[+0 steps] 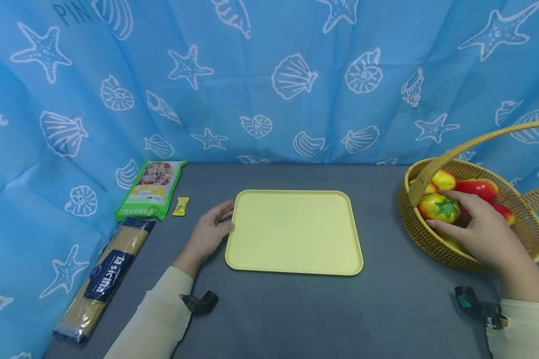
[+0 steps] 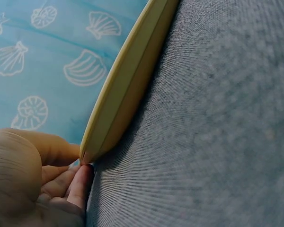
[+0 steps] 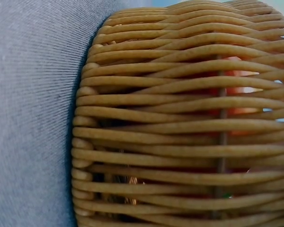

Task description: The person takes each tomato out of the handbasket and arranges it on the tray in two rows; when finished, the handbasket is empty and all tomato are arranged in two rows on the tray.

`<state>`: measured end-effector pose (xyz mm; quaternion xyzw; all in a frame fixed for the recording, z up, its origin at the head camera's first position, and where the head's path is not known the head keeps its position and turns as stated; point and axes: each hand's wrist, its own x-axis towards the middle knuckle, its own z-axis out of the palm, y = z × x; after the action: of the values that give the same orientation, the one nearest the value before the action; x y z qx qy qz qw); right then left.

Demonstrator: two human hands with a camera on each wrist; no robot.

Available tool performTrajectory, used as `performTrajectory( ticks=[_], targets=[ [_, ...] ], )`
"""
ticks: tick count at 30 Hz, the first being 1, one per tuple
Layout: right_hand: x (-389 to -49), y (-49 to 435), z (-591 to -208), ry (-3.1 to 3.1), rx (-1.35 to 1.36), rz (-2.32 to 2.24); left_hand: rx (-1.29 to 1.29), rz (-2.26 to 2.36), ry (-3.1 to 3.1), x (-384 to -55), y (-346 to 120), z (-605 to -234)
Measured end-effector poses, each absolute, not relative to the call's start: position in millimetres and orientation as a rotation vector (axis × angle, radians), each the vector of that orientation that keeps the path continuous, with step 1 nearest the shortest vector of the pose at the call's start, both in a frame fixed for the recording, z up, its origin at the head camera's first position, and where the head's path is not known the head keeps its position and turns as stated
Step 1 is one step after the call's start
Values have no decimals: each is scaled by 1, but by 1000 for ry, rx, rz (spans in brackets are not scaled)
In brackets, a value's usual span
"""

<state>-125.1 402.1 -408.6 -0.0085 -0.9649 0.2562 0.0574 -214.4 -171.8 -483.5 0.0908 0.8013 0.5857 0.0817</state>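
A yellow rectangular tray (image 1: 294,232) lies flat on the grey tabletop. At its left side is my left hand (image 1: 208,233), thumb and fingertips touching the rim; the left wrist view shows the fingers (image 2: 78,187) relaxed against the tray's edge (image 2: 118,104). My right hand (image 1: 487,232) reaches over the near left rim of a wicker basket (image 1: 435,249). Its thumb and fingers grip a red-yellow tomato (image 1: 437,207) with a green star-shaped calyx. Only the basket's woven side (image 3: 180,104) shows in the right wrist view, hiding that hand.
Other red and yellow produce (image 1: 477,188) fills the basket, under its tall arched handle (image 1: 485,137). On the left lie a green-edged food packet (image 1: 150,189), a small yellow wrapped piece (image 1: 180,206) and a long pack of spaghetti (image 1: 108,279). A blue shell-print curtain (image 1: 251,99) hangs behind.
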Motion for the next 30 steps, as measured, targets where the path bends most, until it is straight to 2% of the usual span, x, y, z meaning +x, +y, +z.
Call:
performTrajectory(
  ticks=[20,30],
  targets=[
    [-117,401,-405,-2742,-58,805,253,1729,2436,-211,-170,-484],
    [-110,393,-386,-2654,9,771,260,1723,2450,-212,-170,-484]
  ],
)
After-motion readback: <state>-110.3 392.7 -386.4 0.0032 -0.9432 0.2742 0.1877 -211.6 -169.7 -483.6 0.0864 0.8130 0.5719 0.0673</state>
